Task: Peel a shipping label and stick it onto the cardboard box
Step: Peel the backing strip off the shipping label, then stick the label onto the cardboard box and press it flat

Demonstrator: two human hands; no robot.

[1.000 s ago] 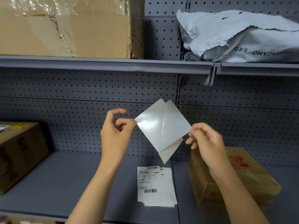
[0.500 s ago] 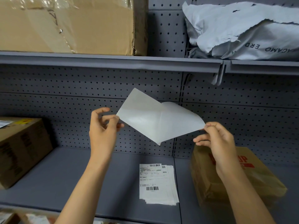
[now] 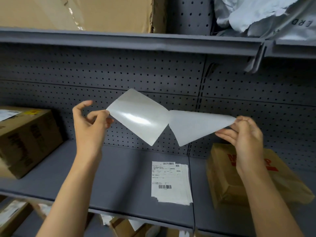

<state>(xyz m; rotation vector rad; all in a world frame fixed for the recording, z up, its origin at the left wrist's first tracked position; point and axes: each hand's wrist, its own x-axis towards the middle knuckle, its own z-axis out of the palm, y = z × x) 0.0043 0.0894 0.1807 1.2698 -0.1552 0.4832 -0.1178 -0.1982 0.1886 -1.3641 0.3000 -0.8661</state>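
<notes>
My left hand [image 3: 90, 127] pinches the left corner of a glossy white backing sheet [image 3: 138, 117]. My right hand [image 3: 244, 134] pinches the right corner of a matte white label [image 3: 193, 127]. Both sheets hang in the air in front of the pegboard, spread apart like wings and touching only along a short edge in the middle. A cardboard box with red print [image 3: 222, 178] lies on the shelf below my right hand, partly hidden by my wrist. A stack of printed shipping labels [image 3: 171, 183] lies flat on the shelf between my arms.
A second brown box [image 3: 25, 141] sits at the left of the grey shelf [image 3: 119, 177]. Above, the upper shelf [image 3: 136, 41] carries a big carton [image 3: 77, 12] and a grey mailer bag [image 3: 265, 16]. More boxes show below the shelf's front edge.
My hands have pulled further apart, left and right. The two sheets, folded together a second ago, are now opened wide and joined only at the middle.
</notes>
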